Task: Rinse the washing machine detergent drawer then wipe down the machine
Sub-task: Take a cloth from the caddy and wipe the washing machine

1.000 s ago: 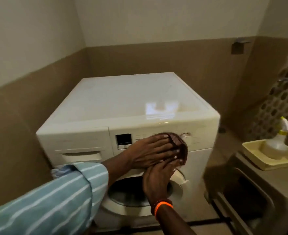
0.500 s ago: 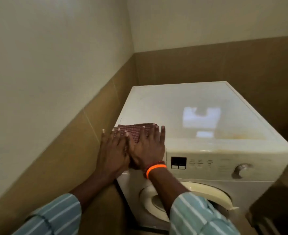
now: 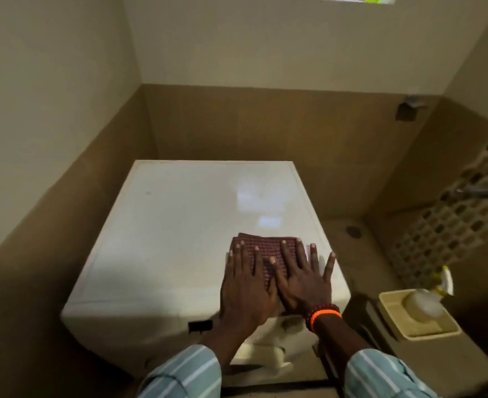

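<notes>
White enamel covers the boxy front-loading washing machine (image 3: 179,239), which fills the centre of the frame and is hemmed in by a brown-tiled lower wall (image 3: 251,124) behind and to the left. At the right edge, a cream rectangular plastic tray (image 3: 395,328) is seen on a dark ledge, holding a pale spray bottle with a yellow-banded nozzle (image 3: 426,303); behind it a patterned lattice screen (image 3: 452,222) rises. A round floor drain (image 3: 354,231) is visible between the machine and the screen. On the machine's top, toward its front right corner, a folded maroon checked cloth (image 3: 265,248) is laid flat. It is largely covered by both hands: the left hand (image 3: 245,288) and the right hand (image 3: 303,282) are placed side by side, palms down, fingers spread and extended away from the camera, thumbs touching or nearly so. The right little finger reaches past the cloth onto bare enamel. An orange band and dark red beads (image 3: 323,314) are worn on the right wrist, and pale blue striped sleeves (image 3: 185,374) are seen at the bottom edge.
</notes>
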